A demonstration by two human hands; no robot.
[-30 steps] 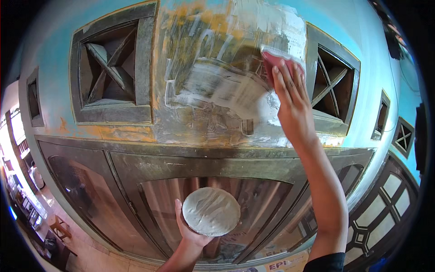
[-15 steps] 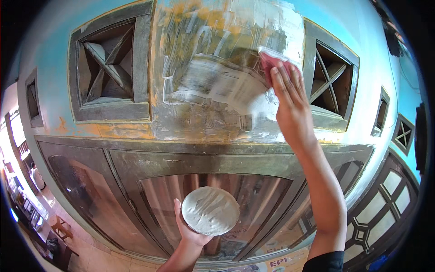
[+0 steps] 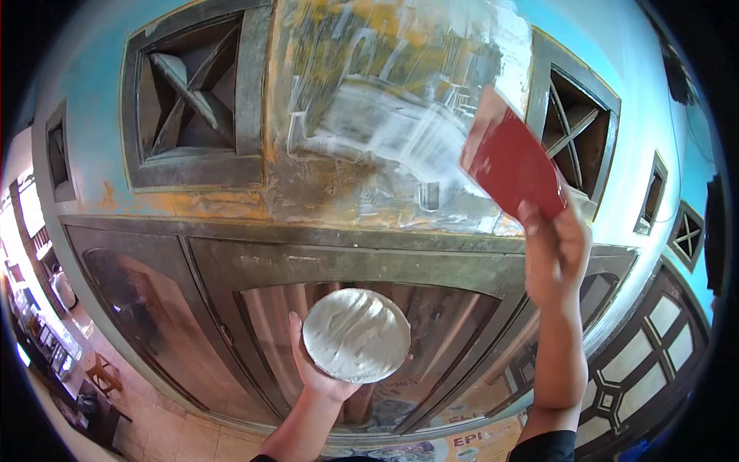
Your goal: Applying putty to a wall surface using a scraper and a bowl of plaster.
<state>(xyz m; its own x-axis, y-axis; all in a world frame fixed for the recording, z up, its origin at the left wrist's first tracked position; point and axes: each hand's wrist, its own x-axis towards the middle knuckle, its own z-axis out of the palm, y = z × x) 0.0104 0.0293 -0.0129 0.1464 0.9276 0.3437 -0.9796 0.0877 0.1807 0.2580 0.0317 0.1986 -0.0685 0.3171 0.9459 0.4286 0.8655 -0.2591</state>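
A blue wall's stripped section [image 3: 331, 181] fills the top centre of the picture, between two dark wooden vents [image 3: 192, 88] [image 3: 573, 131] and above a glazed wooden front [image 3: 369, 259], as I watch remotely through the head camera. By my reading the coating is only partly on: white filler [image 3: 396, 127] lies in a broad swept band across the middle and thickens toward the upper right, while brown and ochre patches show bare at the lower left and thin, scratchy streaks mark the upper area.

At right of centre, a broad red scraper [image 3: 514, 162] tilts up and to the left, its far corner smeared pale; whether it touches the wall I cannot tell. The right hand [image 3: 558, 242] grips its lower end, thumb on the near face.

At lower centre, the left hand [image 3: 325, 379] cups a round load of paste [image 3: 356, 336] from below, thumb up its side. The off-white surface looks thick, creamy and ridged; what carries it is hidden from me.
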